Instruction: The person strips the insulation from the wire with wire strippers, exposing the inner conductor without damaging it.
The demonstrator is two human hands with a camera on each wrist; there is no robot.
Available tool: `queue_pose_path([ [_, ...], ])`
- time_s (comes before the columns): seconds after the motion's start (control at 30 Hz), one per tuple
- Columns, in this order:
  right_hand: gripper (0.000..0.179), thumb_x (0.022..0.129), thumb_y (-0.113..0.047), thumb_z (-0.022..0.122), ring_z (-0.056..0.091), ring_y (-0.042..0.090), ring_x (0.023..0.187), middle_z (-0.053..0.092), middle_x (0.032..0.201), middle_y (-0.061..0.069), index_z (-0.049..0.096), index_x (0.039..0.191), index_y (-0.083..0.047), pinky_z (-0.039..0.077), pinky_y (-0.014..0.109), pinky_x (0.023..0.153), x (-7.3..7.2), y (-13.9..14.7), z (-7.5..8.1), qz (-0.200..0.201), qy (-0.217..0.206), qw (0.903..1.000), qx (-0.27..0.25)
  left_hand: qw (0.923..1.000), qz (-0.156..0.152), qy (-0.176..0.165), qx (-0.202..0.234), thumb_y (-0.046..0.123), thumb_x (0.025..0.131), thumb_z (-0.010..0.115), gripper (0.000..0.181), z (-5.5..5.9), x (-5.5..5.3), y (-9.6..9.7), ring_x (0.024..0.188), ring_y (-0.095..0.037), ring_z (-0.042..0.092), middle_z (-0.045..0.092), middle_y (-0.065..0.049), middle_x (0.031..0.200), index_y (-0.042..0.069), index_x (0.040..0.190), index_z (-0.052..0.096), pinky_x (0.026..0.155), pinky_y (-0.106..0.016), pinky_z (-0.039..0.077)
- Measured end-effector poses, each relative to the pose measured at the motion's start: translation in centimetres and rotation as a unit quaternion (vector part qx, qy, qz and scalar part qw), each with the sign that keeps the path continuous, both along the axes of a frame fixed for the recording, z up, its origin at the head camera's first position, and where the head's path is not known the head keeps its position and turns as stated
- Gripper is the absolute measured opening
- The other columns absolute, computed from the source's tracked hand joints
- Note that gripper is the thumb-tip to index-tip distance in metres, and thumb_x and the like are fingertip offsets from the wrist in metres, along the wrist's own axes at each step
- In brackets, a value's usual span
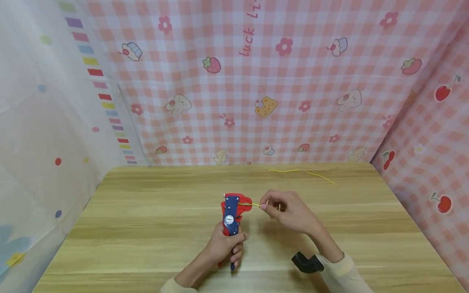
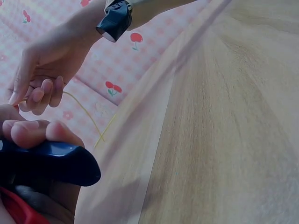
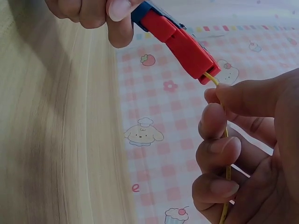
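My left hand (image 1: 224, 245) grips the handles of a red and blue wire stripper (image 1: 231, 209), its head upright over the table and its red nose facing right. A thin yellow wire (image 1: 256, 205) runs from that nose to my right hand (image 1: 294, 211), which pinches it between thumb and forefinger. In the right wrist view one end of the yellow wire (image 3: 227, 172) enters the red nose (image 3: 198, 63), and the rest trails down past the curled fingers. Inside the nose, the wire's end is hidden. The blue handle (image 2: 70, 163) shows under the left fingers in the left wrist view.
Two more yellow pieces lie near the table's back edge, a nearly straight wire (image 1: 283, 171) and a slanted wire (image 1: 321, 177) to its right. A black wrist device (image 1: 307, 262) sits at the right sleeve. Patterned cloth (image 1: 234, 81) hangs behind the wooden table (image 1: 146, 219).
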State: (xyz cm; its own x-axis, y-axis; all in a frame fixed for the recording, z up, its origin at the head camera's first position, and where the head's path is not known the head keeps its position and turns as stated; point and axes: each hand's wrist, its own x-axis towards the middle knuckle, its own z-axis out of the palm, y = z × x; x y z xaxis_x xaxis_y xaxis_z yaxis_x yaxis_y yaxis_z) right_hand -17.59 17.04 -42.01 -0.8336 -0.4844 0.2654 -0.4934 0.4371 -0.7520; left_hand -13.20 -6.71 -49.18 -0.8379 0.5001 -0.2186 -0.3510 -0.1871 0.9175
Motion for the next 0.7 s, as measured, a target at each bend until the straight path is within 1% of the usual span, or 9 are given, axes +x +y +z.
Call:
queue_pose_path([
  [0.17,0.011,0.098,-0.014,0.069,0.046,0.004,0.054,0.059,0.063,-0.005,0.070,0.093,-0.024,0.036,0.019,0.049,0.00,0.18,0.16,0.003,0.004,1.0000,0.003,1.0000,-0.001,0.004,0.000,0.008,0.097,0.062,0.017,0.08,0.05,0.04,0.040,-0.012,0.051,0.048,0.004,0.054,0.005,0.092,0.046,0.044,-0.029,0.053],
  [0.37,0.010,0.098,-0.015,0.069,0.048,0.004,0.055,0.061,0.064,-0.001,0.070,0.093,-0.024,0.037,0.020,0.049,0.02,0.56,0.26,0.003,0.006,1.0000,0.003,1.0000,-0.001,0.006,0.006,0.008,0.097,0.061,0.018,0.09,0.03,0.13,0.039,-0.012,0.051,0.049,0.004,0.053,0.006,0.091,0.045,0.044,-0.029,0.054],
  [0.4,0.010,0.098,-0.015,0.069,0.048,0.004,0.055,0.061,0.064,-0.002,0.070,0.093,-0.024,0.037,0.020,0.049,0.02,0.62,0.27,0.003,0.006,1.0000,0.003,1.0000,-0.001,0.005,0.006,0.008,0.097,0.061,0.018,0.10,0.02,0.13,0.039,-0.012,0.051,0.048,0.004,0.053,0.006,0.091,0.045,0.044,-0.029,0.054],
  [0.53,0.008,0.099,-0.019,0.069,0.049,0.004,0.054,0.059,0.063,-0.010,0.070,0.092,-0.024,0.037,0.021,0.048,-0.02,0.80,0.31,0.004,0.002,1.0000,0.001,0.9999,0.001,0.000,0.010,0.009,0.096,0.063,0.019,0.16,0.05,0.13,0.039,-0.011,0.050,0.048,0.004,0.053,0.006,0.090,0.045,0.043,-0.029,0.054],
  [0.7,0.010,0.099,-0.020,0.069,0.050,0.005,0.054,0.058,0.062,-0.012,0.070,0.091,-0.027,0.038,0.021,0.048,-0.09,0.99,0.43,0.004,0.001,1.0000,0.002,0.9999,0.010,0.000,0.008,0.008,0.095,0.062,0.018,0.17,0.18,0.20,0.037,-0.010,0.047,0.045,0.004,0.051,0.007,0.088,0.046,0.040,-0.029,0.050],
])
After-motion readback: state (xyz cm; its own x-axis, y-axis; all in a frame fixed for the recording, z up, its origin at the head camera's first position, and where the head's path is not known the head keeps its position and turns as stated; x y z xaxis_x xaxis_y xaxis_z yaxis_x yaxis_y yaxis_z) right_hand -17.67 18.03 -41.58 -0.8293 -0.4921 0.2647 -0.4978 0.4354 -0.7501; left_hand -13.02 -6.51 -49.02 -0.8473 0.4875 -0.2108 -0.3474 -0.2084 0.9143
